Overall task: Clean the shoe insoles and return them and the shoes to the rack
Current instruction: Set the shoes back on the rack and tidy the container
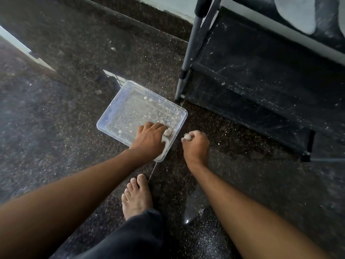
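One clear plastic tray lies on the speckled dark floor, just beside the foot of one black shoe rack. The tray's long axis runs from lower left to upper right, toward the rack leg; bits of pale debris are scattered over its bottom. Two hands show. The left hand reaches into the tray's near corner, fingers curled down onto a small pale lump; whether they pinch it or only touch it cannot be told. The right hand hovers outside the tray, just beside its right edge, fist closed round a small pale object that is mostly hidden. One insole, light grey, lies on the rack's upper shelf, cut off by the picture's top edge, rounded end pointing toward the viewer. One bare foot stands below the tray. No shoes can be made out.
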Available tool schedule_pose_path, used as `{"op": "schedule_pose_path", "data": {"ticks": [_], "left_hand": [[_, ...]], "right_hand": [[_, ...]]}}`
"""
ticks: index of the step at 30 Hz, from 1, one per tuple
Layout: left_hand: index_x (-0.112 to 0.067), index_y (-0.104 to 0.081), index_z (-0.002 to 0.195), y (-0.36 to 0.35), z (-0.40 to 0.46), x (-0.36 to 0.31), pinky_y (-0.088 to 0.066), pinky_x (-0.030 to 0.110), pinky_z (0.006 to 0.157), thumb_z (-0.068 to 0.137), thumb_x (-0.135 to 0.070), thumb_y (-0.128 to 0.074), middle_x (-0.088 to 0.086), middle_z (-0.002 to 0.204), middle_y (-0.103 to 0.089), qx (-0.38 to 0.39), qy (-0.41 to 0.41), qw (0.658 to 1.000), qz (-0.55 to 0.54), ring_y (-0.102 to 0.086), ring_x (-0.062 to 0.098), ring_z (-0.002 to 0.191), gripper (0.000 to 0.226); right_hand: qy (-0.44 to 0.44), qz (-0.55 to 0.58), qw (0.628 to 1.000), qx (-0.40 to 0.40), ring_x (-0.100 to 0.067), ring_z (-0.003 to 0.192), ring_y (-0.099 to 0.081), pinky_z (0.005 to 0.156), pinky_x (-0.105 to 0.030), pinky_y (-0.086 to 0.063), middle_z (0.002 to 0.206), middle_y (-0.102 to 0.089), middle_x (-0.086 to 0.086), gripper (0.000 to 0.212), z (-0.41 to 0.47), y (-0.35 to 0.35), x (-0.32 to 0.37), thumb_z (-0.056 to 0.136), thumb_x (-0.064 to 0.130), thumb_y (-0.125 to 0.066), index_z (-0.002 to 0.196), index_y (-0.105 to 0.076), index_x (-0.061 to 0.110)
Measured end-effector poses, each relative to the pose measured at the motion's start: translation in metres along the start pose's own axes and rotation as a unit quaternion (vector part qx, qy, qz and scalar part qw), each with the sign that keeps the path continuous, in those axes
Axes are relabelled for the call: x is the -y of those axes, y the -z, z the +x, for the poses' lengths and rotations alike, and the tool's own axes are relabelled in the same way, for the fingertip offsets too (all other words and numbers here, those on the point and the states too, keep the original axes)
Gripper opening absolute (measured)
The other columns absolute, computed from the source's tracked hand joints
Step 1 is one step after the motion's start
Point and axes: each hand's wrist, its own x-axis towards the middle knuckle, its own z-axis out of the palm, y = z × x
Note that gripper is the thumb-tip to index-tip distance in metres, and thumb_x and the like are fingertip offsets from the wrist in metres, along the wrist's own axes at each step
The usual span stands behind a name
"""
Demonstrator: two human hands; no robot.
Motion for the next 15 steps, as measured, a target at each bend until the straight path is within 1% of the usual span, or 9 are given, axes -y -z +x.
{"op": "schedule_pose_path", "data": {"ticks": [2, 4, 6, 7, 10, 11, 13, 15], "left_hand": [[-0.025, -0.046, 0.153, 0.003, 0.003, 0.002, -0.026, 0.043, 0.115, 0.099, -0.029, -0.063, -0.004, 0.157, -0.046, -0.003, -0.005, 1.000, 0.002, -0.034, 0.026, 0.144, 0.057], [-0.024, -0.045, 0.153, 0.006, 0.007, 0.003, -0.027, 0.043, 0.115, 0.098, -0.028, -0.063, -0.004, 0.158, -0.045, -0.002, 0.000, 1.000, -0.005, -0.034, 0.026, 0.144, 0.058], [-0.024, -0.044, 0.155, 0.008, 0.010, 0.005, -0.027, 0.044, 0.115, 0.099, -0.029, -0.064, -0.003, 0.159, -0.044, 0.005, 0.003, 1.000, -0.006, -0.034, 0.027, 0.144, 0.060], [-0.024, -0.044, 0.155, 0.009, 0.011, 0.005, -0.028, 0.044, 0.115, 0.099, -0.030, -0.063, -0.003, 0.160, -0.044, 0.010, 0.000, 1.000, 0.000, -0.034, 0.027, 0.144, 0.059], [-0.026, -0.045, 0.154, 0.006, 0.012, 0.003, -0.030, 0.042, 0.110, 0.100, -0.032, -0.061, -0.006, 0.159, -0.045, 0.018, -0.014, 0.999, 0.026, -0.037, 0.025, 0.140, 0.056], [-0.027, -0.045, 0.154, 0.005, 0.011, 0.002, -0.031, 0.042, 0.109, 0.101, -0.032, -0.060, -0.007, 0.158, -0.046, 0.020, -0.014, 0.999, 0.034, -0.037, 0.025, 0.139, 0.055], [-0.027, -0.046, 0.153, 0.002, 0.009, 0.001, -0.030, 0.041, 0.107, 0.102, -0.031, -0.057, -0.008, 0.156, -0.048, 0.023, -0.006, 0.999, 0.038, -0.036, 0.024, 0.139, 0.052], [-0.027, -0.047, 0.153, -0.002, 0.006, 0.000, -0.029, 0.042, 0.106, 0.103, -0.030, -0.056, -0.008, 0.155, -0.049, 0.018, -0.001, 0.999, 0.037, -0.035, 0.024, 0.138, 0.051]], "right_hand": [[0.039, -0.006, 0.998, -0.041, -0.020, 0.083, -0.059, 0.068, -0.022, -0.042, 0.097, -0.067, -0.013, 0.012, 0.006, 0.010, 0.006, 0.084, 0.005, -0.071, 0.095, -0.071, 0.000], [0.077, -0.022, 0.995, -0.050, -0.025, 0.087, -0.063, 0.070, -0.024, -0.045, 0.097, -0.068, -0.016, 0.017, 0.018, 0.015, 0.016, 0.082, 0.001, -0.073, 0.099, -0.071, -0.001], [0.127, -0.042, 0.991, -0.021, -0.027, 0.092, -0.063, 0.073, -0.027, -0.049, 0.100, -0.068, -0.015, 0.023, 0.029, 0.014, 0.027, 0.081, 0.000, -0.074, 0.104, -0.071, -0.002], [0.163, -0.060, 0.985, -0.001, -0.027, 0.093, -0.061, 0.075, -0.028, -0.049, 0.100, -0.068, -0.014, 0.023, 0.034, 0.012, 0.031, 0.082, 0.000, -0.074, 0.105, -0.070, -0.001], [0.258, -0.140, 0.955, 0.034, -0.024, 0.093, -0.055, 0.076, -0.033, -0.049, 0.097, -0.070, -0.008, 0.015, 0.044, -0.001, 0.037, 0.084, 0.004, -0.071, 0.099, -0.070, 0.005], [0.271, -0.175, 0.946, 0.038, -0.023, 0.093, -0.054, 0.076, -0.034, -0.048, 0.097, -0.071, -0.005, 0.013, 0.047, -0.005, 0.037, 0.084, 0.006, -0.069, 0.097, -0.071, 0.009], [0.278, -0.229, 0.932, 0.052, -0.021, 0.098, -0.052, 0.077, -0.032, -0.039, 0.098, -0.071, 0.003, 0.011, 0.051, -0.012, 0.036, 0.086, 0.010, -0.067, 0.093, -0.069, 0.016], [0.283, -0.256, 0.922, 0.070, -0.020, 0.105, -0.051, 0.080, -0.033, -0.034, 0.102, -0.070, 0.006, 0.010, 0.052, -0.016, 0.036, 0.086, 0.014, -0.067, 0.094, -0.067, 0.019]]}}
